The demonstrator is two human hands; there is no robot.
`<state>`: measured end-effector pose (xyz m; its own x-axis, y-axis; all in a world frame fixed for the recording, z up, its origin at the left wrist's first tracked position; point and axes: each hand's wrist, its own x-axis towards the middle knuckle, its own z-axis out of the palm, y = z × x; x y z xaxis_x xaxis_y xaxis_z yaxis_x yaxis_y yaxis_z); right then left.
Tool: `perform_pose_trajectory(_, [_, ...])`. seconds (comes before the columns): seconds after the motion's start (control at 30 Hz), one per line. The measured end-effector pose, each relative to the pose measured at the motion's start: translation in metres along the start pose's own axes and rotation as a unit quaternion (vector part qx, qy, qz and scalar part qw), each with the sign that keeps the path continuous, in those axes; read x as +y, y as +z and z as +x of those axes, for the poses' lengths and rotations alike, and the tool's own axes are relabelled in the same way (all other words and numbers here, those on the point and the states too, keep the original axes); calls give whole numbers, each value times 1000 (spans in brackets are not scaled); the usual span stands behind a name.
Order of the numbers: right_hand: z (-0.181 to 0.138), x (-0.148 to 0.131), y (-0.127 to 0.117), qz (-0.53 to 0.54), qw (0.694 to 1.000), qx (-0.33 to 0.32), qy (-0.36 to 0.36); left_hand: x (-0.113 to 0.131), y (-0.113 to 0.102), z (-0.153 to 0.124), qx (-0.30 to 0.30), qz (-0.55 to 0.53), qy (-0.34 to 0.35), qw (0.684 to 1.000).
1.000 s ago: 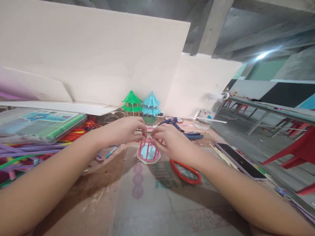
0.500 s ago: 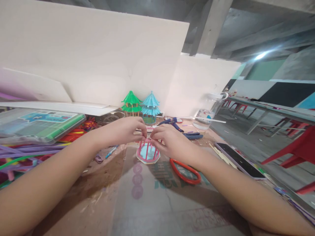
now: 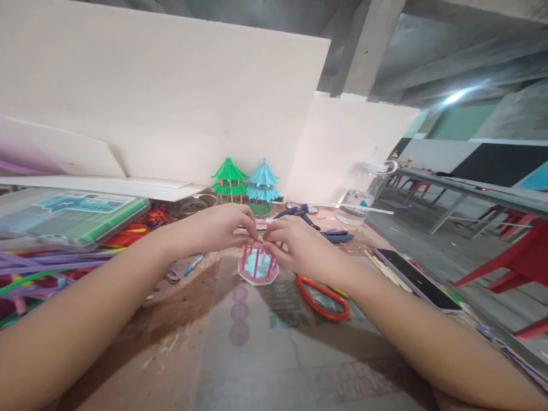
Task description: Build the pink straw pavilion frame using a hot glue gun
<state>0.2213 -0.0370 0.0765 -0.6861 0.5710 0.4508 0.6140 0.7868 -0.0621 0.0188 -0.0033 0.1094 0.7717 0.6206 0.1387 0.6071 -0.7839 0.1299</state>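
A small pavilion model (image 3: 256, 268) stands on the work mat, with pink posts on an eight-sided base whose floor is pale blue. My left hand (image 3: 229, 228) reaches over from the left, fingers pinched at the model's pink top edge. From the right, my right hand (image 3: 289, 240) pinches the same top edge close beside it. The fingertips hide the exact spot they grip. Behind the hands stand a green pavilion model (image 3: 229, 178) and a light blue pavilion model (image 3: 263, 188), both with tiered roofs.
Red-handled scissors (image 3: 323, 299) lie right of the model. Further back are a blue glue gun (image 3: 302, 212), pliers (image 3: 338, 236) and a water jug (image 3: 357, 197). A phone (image 3: 417, 279) lies at right. Left are a plastic case (image 3: 81, 220) and purple pipe cleaners (image 3: 51, 265).
Both hands keep their pinch at the model's top, with only a very slight shift of the fingers. The model stays in the same place.
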Motion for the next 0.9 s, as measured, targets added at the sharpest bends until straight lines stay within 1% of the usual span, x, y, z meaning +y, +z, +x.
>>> perform_pose_trajectory(0.07, [-1, 1, -4, 7, 1000, -4, 6, -3, -2, -2, 14, -10, -4, 1000])
perform_pose_trajectory(0.17, [-4, 3, -16, 36, 999, -8, 29, -10, -5, -4, 25, -13, 2, 1000])
perform_pose_trajectory(0.27, [-3, 4, -28, 67, 997, 5, 48, -13, -6, -6, 19, -14, 6, 1000])
perform_pose_trajectory(0.33, [-1, 6, -29, 82, 995, 26, 53, -12, -6, -7, 18, -14, 3, 1000])
perform_pose_trajectory(0.5, [-7, 14, -14, 112, 988, 86, 69, -8, -2, -6, 16, -12, -9, 1000])
perform_pose_trajectory(0.57, [-16, 18, -7, 125, 983, 98, 90, -4, -2, -4, 14, -10, -10, 1000])
perform_pose_trajectory(0.63, [-25, 20, -3, 134, 978, 105, 120, 1, -3, -3, 24, 2, -9, 1000])
perform_pose_trajectory(0.7, [-31, 21, 0, 140, 975, 87, 149, 8, -3, -1, 50, 16, -7, 999])
perform_pose_trajectory(0.8, [-35, 19, 7, 160, 971, 56, 166, 19, -2, 0, 94, 39, 9, 995])
perform_pose_trajectory(0.9, [-34, 17, 16, 187, 967, 40, 169, 26, 2, -1, 104, 62, 41, 992])
